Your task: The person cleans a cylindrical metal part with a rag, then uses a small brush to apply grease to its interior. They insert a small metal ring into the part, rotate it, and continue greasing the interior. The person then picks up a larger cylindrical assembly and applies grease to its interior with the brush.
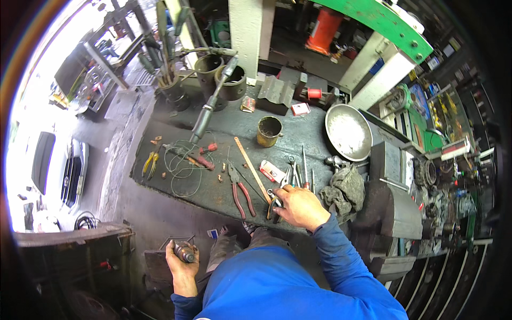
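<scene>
My left hand (184,272), held low beside my left leg and off the bench, is closed around a dark, stubby cylindrical metal part (185,253). At the front edge of the workbench (304,136), my right hand (301,207) reaches down among hand tools with its fingers bent together. A ring-shaped metal end and a dark and yellow handle (271,209) show by its fingertips; the palm hides what it grips. Left of it lie red-handled pliers (247,200) and a long coppery strip (249,166). Beyond it are a red-and-white box (272,172) and several screwdrivers (305,165).
A grey rag (345,188) and a large vise (397,208) stand to the right. Farther back are a round metal pan (348,132) and a grimy mug (266,140). Coiled wire (184,194) and yellow-handled pliers (151,164) lie left. A white car (60,170) stands outside.
</scene>
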### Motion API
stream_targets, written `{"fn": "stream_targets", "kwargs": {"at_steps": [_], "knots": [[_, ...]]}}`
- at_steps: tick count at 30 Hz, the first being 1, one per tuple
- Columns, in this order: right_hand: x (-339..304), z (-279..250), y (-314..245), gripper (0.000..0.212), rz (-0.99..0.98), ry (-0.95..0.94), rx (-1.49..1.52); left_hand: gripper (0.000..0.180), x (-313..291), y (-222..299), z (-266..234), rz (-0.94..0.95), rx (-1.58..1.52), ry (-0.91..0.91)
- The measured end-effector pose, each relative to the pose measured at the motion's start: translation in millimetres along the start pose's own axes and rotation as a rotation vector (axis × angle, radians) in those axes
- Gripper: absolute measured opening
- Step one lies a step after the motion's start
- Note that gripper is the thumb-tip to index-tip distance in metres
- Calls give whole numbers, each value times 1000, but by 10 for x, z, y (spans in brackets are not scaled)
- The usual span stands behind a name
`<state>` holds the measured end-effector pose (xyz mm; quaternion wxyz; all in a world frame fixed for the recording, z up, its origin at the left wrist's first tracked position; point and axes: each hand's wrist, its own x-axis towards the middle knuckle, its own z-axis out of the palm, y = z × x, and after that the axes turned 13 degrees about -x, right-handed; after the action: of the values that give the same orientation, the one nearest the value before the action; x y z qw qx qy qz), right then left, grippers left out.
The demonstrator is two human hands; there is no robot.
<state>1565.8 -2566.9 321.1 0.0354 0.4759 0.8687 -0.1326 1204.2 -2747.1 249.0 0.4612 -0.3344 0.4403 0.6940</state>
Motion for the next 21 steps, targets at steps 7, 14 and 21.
{"fn": "stream_targets", "kwargs": {"at_steps": [7, 14, 21], "knots": [[-44, 173, -322, 50, 93, -163, 102, 28, 382, 405, 358, -11, 122, -37], [701, 36, -1390, 53, -76, -178, 384, 26, 1022, 1388, 525, -85, 60, -44], [1804, -50, -2692, 50, -147, -77, 383, 27, 1724, 2834, 429, -67, 67, -8]]}}
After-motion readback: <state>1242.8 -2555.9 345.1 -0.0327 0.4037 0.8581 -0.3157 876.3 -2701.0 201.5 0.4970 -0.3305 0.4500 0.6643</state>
